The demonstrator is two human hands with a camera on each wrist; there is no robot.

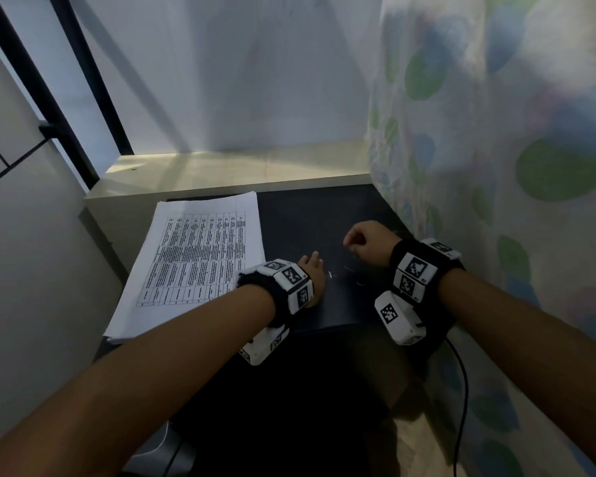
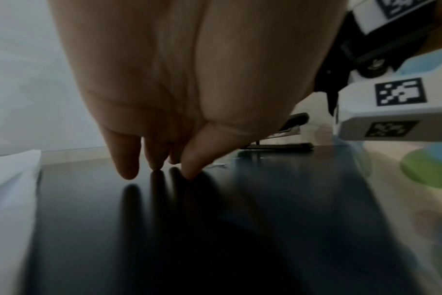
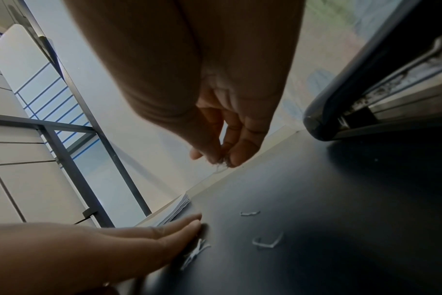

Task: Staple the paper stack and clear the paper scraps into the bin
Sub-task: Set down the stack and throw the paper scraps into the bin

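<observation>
The black, glossy tabletop (image 1: 324,215) fills the middle of the head view, with a pale beige ledge (image 1: 234,166) behind it and a white curtain printed with green and blue leaves (image 1: 496,132) down the right side. On the table's left part, in the centre-left of the frame, lies the white paper stack (image 1: 193,259); its top sheet carries a printed table of small black text, too fine to read, and its near corner overhangs the table edge. Both wrists wear black bands with white blocks bearing black-and-white square markers; no words can be made out on them.

The left hand (image 1: 312,275) lies palm down just right of the stack, fingers straight and together, fingertips (image 2: 129,171) touching the tabletop, holding nothing. The right hand (image 1: 369,244) hovers above the table near the curtain, wrist raised, its fingers (image 3: 236,155) curled downward and pinching a small pale scrap (image 3: 220,168) between thumb and fingertip.

A black stapler (image 3: 376,95) rests on the table in the upper right of the right wrist view. Between the hands, several small bent metal staples (image 3: 266,242) and a crumpled white scrap (image 3: 194,253) lie on the table, the scrap right beside the left hand.
</observation>
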